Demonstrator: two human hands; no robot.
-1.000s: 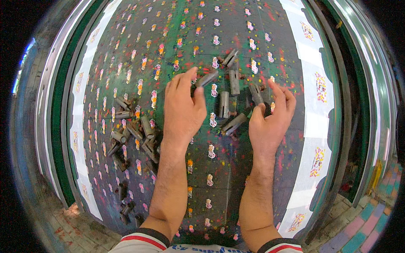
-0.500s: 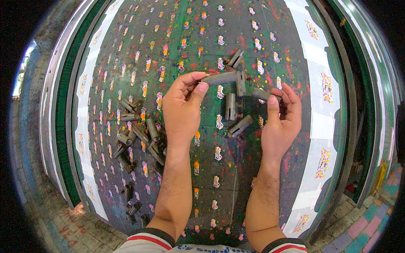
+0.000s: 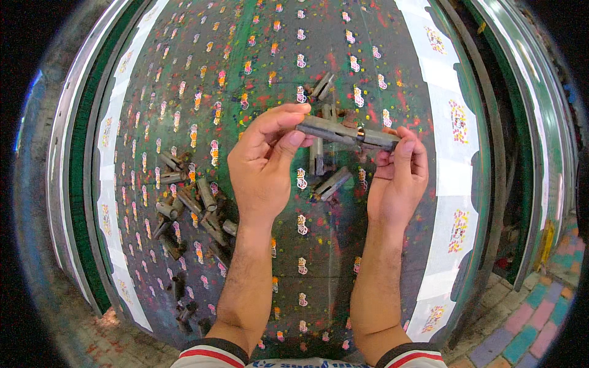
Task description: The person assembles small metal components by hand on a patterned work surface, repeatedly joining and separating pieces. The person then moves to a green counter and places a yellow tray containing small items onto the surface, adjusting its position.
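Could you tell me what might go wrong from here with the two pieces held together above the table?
The left hand and right hand pinch the two grey metal tube pieces only at their outer ends, so the joint could slip apart. A dropped piece might roll among the loose grey metal tubes below on the paint-speckled printed table.

Paint-speckled printed table (image 3: pixel 245 37), scattered grey metal pieces (image 3: pixel 190 202) on top

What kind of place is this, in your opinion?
Probably a small print workshop: a long paint-spattered table covered in repeated printed motifs, a heap of grey metal pieces, and paving tiles beside it.
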